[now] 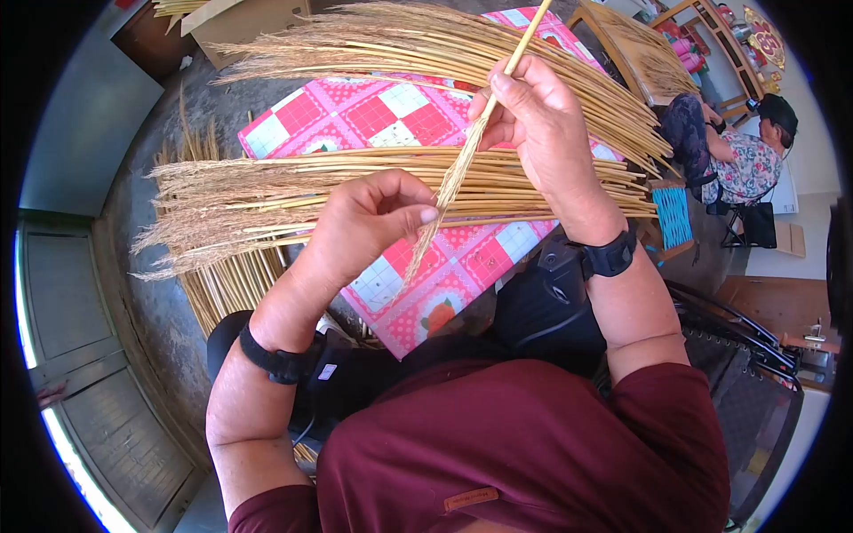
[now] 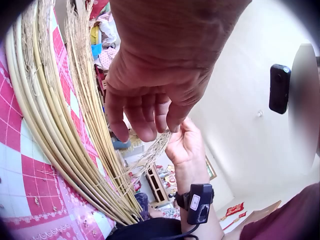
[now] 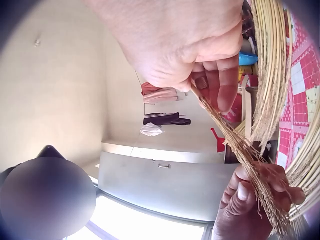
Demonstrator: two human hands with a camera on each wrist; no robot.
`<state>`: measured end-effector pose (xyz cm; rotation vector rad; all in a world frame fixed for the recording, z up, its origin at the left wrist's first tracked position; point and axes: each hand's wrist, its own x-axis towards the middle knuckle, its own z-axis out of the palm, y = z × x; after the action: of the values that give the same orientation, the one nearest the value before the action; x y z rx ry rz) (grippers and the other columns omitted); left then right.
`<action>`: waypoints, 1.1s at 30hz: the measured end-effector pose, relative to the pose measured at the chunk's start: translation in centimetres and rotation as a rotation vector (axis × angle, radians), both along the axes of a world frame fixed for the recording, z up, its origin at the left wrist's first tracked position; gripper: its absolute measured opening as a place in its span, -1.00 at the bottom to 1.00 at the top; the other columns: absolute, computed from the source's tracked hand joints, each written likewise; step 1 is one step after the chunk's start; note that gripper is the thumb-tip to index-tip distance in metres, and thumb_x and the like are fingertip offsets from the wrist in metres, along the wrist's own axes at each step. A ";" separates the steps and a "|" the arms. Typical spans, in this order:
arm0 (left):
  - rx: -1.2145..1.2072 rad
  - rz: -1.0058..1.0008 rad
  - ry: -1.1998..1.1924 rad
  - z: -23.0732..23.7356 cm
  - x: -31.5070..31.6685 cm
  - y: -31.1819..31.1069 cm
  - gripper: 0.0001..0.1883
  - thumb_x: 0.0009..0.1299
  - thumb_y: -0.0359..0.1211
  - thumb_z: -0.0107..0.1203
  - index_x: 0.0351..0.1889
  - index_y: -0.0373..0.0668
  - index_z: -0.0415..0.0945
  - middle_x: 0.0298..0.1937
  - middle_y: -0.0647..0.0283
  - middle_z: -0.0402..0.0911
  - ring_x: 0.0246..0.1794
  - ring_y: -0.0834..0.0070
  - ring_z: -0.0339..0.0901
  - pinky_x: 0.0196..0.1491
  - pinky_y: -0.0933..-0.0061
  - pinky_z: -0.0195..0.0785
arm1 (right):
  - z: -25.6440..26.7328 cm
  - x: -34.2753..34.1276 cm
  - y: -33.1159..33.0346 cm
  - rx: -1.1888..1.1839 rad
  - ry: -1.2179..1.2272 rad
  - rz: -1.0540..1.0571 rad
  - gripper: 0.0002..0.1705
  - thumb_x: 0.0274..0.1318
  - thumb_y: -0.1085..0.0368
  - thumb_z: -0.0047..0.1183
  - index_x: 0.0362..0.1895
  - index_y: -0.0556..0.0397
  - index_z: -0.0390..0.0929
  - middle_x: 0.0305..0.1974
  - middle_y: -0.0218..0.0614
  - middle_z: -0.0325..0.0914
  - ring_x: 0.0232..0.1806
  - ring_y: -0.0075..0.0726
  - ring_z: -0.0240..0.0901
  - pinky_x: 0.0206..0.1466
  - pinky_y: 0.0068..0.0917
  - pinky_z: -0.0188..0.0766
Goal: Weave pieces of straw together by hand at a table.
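My right hand point(image 1: 549, 120) pinches a dry grass stalk point(image 1: 461, 169) between thumb and fingers, just above its feathery seed head. The bare stem slants up past the knuckles to the top right in the head view. Lower down, my left hand point(image 1: 369, 220) has its thumb and fingers on the seed head. From the right wrist, that left hand point(image 3: 252, 202) shows with the loose strands passing between thumb and fingers. Both hands are above a pile of similar stalks point(image 1: 533, 182) on a pink checked tablecloth point(image 1: 409, 306).
A second pile of stalks point(image 1: 426, 67) lies farther back on the cloth. More cut stems point(image 1: 235, 289) are at the left of the table. A person in a flowered top point(image 1: 746, 169) sits at the right, near a blue woven stool point(image 1: 673, 218).
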<state>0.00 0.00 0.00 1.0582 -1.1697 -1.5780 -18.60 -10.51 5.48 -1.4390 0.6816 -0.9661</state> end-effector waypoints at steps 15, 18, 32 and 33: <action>-0.006 -0.018 -0.111 -0.2 0.2 -0.2 -0.92 0.38 -0.47 0.01 -0.29 -0.31 0.49 -0.47 0.33 0.53 -0.53 0.65 0.45 -0.42 0.64 0.37 | 0.0 0.1 0.2 -0.004 0.015 0.012 -0.80 0.30 0.21 -0.12 -0.19 0.10 0.33 -0.42 -0.23 0.52 -0.42 -0.42 0.55 -0.45 -0.56 0.55; 0.013 -0.001 -0.090 -0.2 0.3 -0.3 -0.91 0.39 -0.46 -0.01 -0.32 -0.29 0.47 -0.50 0.30 0.54 -0.56 0.64 0.45 -0.45 0.65 0.36 | -0.2 0.1 0.2 0.005 0.010 0.017 -0.80 0.30 0.21 -0.12 -0.19 0.09 0.34 -0.42 -0.24 0.52 -0.42 -0.44 0.54 -0.44 -0.57 0.55; 0.187 0.118 -0.198 -0.9 2.0 -1.7 -0.92 0.36 -0.43 0.02 -0.37 -0.23 0.46 -0.55 0.26 0.55 -0.69 0.63 0.41 -0.59 0.67 0.30 | 0.5 -0.3 -0.3 -0.037 -0.116 -0.063 -0.84 0.31 0.26 -0.16 -0.21 0.11 0.34 -0.43 -0.17 0.52 -0.43 -0.40 0.52 -0.42 -0.54 0.54; 0.194 0.116 -0.207 -0.8 2.2 -1.7 -0.91 0.36 -0.43 0.03 -0.36 -0.23 0.46 -0.54 0.26 0.55 -0.69 0.63 0.41 -0.58 0.67 0.31 | 0.7 -0.5 -0.5 -0.036 -0.135 -0.083 -0.84 0.31 0.27 -0.15 -0.21 0.11 0.34 -0.43 -0.16 0.52 -0.43 -0.40 0.52 -0.42 -0.54 0.54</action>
<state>2.25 -1.73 -0.84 1.4186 -1.0836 -1.5414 -19.14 -11.02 6.15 -1.3713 0.6314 -1.1348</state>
